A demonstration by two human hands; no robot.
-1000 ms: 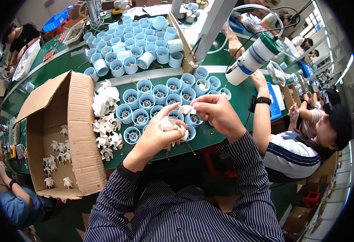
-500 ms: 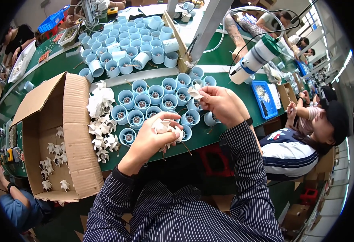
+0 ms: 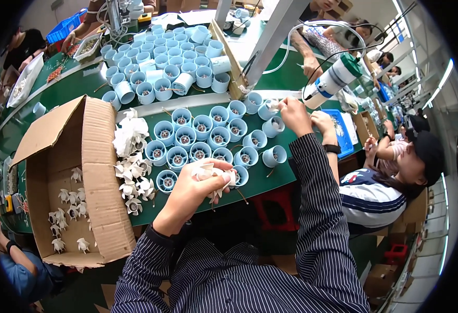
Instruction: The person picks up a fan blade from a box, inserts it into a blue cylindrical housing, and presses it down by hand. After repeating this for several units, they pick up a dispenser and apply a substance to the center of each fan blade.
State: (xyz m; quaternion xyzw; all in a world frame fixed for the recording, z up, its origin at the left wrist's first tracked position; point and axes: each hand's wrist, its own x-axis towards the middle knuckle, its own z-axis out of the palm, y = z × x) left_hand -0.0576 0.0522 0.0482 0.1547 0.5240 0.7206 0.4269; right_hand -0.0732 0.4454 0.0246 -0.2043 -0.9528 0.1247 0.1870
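My left hand [image 3: 195, 185] is closed around several small white bladed parts [image 3: 206, 171], like little fan wheels, above the near row of light blue cups. Stretched out to the far right of that group, my right hand [image 3: 295, 116] pinches a white bladed part [image 3: 273, 105] at the mouth of a blue cup [image 3: 266, 111]. A neighbouring cup [image 3: 273, 127] has something white inside. Other cups [image 3: 202, 125] stand upright with round metallic-looking cores inside. More white bladed parts [image 3: 130, 169] lie heaped left of the cups.
An open cardboard box [image 3: 106, 182] with white parts stands at left. Behind a pale strip, many more blue cups [image 3: 161, 57] crowd together. A white and green cylinder [image 3: 333, 78] hangs at right. Beside my right hand, a co-worker's hand [image 3: 323, 123] is near a blue tray [image 3: 350, 135].
My right hand has moved right and away from me with a white bladed part, onto a far-right cup. A co-worker's hand now shows beside it. My left hand has barely moved.
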